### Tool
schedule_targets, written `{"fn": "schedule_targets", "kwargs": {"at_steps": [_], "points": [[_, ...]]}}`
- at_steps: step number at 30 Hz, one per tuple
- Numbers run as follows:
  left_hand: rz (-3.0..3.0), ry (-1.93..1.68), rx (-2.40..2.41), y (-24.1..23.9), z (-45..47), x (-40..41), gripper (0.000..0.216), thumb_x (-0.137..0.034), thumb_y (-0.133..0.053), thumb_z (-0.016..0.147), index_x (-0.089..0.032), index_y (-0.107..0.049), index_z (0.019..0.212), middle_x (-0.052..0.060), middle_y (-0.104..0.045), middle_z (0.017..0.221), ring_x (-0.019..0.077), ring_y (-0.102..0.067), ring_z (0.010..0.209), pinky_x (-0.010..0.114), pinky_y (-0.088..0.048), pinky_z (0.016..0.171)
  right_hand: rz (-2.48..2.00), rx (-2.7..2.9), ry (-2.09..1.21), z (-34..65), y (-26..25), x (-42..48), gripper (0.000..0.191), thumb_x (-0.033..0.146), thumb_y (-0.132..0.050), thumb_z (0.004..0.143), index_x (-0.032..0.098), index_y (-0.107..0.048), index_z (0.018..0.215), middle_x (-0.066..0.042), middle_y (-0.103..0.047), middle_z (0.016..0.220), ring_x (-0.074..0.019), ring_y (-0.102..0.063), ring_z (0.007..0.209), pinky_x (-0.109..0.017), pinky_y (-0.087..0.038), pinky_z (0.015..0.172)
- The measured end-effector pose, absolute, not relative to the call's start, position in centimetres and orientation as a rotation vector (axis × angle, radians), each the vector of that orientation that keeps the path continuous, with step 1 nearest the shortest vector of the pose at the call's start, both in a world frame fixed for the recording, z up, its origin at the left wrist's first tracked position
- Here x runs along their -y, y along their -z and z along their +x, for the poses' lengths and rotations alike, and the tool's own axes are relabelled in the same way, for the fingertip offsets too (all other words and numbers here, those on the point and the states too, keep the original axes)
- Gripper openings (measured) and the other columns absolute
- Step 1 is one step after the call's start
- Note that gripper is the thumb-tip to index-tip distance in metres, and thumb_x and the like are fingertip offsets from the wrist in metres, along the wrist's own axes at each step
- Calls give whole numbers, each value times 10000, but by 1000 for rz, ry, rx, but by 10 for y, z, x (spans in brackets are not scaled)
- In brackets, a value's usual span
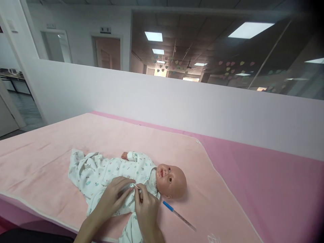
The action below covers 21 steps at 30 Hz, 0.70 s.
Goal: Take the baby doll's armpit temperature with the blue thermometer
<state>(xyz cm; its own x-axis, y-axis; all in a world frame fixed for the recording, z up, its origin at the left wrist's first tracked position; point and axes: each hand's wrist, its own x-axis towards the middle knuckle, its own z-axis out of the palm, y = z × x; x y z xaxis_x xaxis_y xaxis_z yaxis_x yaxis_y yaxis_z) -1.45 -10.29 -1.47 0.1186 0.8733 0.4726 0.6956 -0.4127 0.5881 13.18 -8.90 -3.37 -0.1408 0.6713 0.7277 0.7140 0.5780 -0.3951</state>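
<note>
A baby doll (170, 180) lies on its back on a pale pink blanket (45, 158), head to the right, dressed in a white printed romper (106, 168). My left hand (113, 197) rests on the doll's chest with its fingers pinching the romper's front edge near a snap. Beside it, my right hand (145, 207) is closed, thumb and fingers pinched on the same stretch of fabric at the doll's near shoulder. A thin thermometer with a blue end (178, 215) lies on the blanket just right of my right hand, below the doll's head.
The blanket covers a brighter pink padded table (265, 182) that runs to the right. A white partition wall (177, 101) rises right behind the table, with glass above it. An open doorway and floor show at the far left.
</note>
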Motion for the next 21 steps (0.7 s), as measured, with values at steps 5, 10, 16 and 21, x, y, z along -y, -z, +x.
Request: {"fn": "schedule_targets", "kwargs": {"at_steps": [5, 10, 16, 21], "points": [[2219, -1346, -1605, 31, -17, 100, 252, -257, -434, 884, -242, -592, 1080, 47, -635, 1026, 174, -566, 970, 314, -478, 849, -1071, 1854, -27, 132, 34, 89, 266, 288, -419, 908, 188, -661, 861, 7, -615, 524, -80, -548, 437, -170, -339, 447], [2297, -1440, -1697, 31, -14, 100, 201, -225, -463, 871, -228, -620, 998, 33, -660, 956, 167, -585, 906, 313, -461, 829, -1017, 1859, -67, 133, 33, 90, 259, 255, -424, 906, 158, -658, 854, -17, -639, 566, -89, -570, 476, -173, -373, 484], [2288, -1275, -1907, 23, -24, 106, 224, -325, -526, 829, -233, -617, 1012, 36, -654, 999, 207, -567, 954, 363, -431, 856, -1021, 1856, -79, 135, 33, 93, 244, 248, -425, 904, 148, -642, 855, -6, -609, 533, -92, -550, 454, -183, -357, 478], [2209, -1178, -1941, 24, -53, 116, 261, -414, -543, 802, -262, -654, 983, 21, -632, 1073, 213, -555, 1015, 356, -420, 905, -1070, 1818, -161, 134, 36, 93, 232, 268, -437, 899, 155, -635, 854, 3, -599, 530, -90, -531, 449, -185, -313, 447]]}}
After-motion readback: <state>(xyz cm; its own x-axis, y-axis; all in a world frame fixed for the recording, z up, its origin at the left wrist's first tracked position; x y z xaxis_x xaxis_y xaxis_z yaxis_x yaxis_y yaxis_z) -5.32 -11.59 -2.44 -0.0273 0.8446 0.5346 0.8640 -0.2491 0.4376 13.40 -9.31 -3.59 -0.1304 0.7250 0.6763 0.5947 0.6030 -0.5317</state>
